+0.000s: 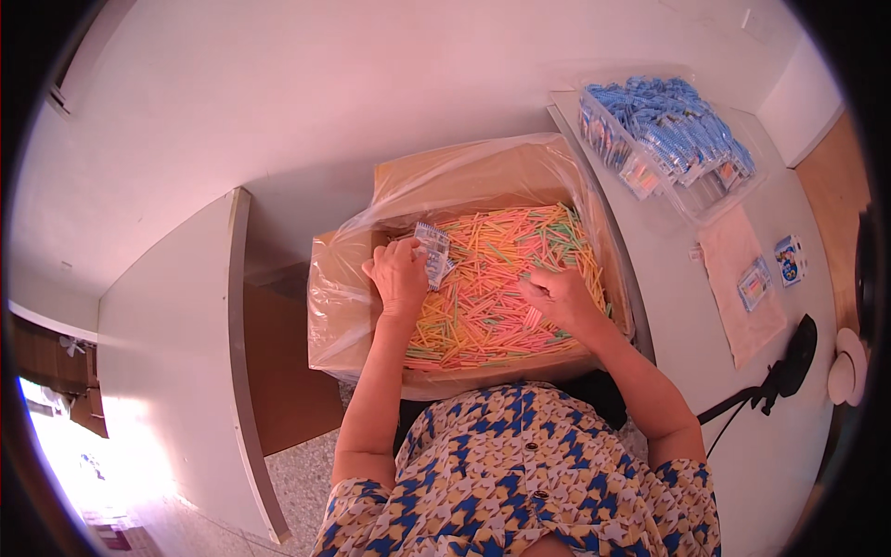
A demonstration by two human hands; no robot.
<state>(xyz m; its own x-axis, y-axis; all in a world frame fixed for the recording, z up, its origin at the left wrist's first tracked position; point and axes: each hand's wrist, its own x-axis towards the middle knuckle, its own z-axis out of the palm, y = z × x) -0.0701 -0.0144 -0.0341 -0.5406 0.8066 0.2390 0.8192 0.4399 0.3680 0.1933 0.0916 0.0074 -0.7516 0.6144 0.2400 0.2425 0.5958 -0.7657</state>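
Note:
A large cardboard box (pixel 345 278) lined with clear plastic stands in front of me, filled with thin pastel sticks (pixel 492 311) in pink, orange, yellow and green. Over its left part, my left hand (pixel 400 274) pinches a small clear packet (pixel 434 249) with blue printing. Part of another packet shows just beneath that one. My right hand (pixel 563 299) is closed above the sticks, right of the middle, its fingers curled inward. Several pale pink sticks (pixel 534 318) poke out below its palm; the fingers hide the rest of them.
On the table (pixel 664 306) at right stands a clear plastic bin (pixel 650 172) full of blue packets. Nearer lie a pinkish cloth (pixel 738 269), a packet (pixel 754 284) on it, a blue-and-white card (pixel 790 260) and a black stand-like device (pixel 784 371). A grey panel (pixel 176 343) rises at left.

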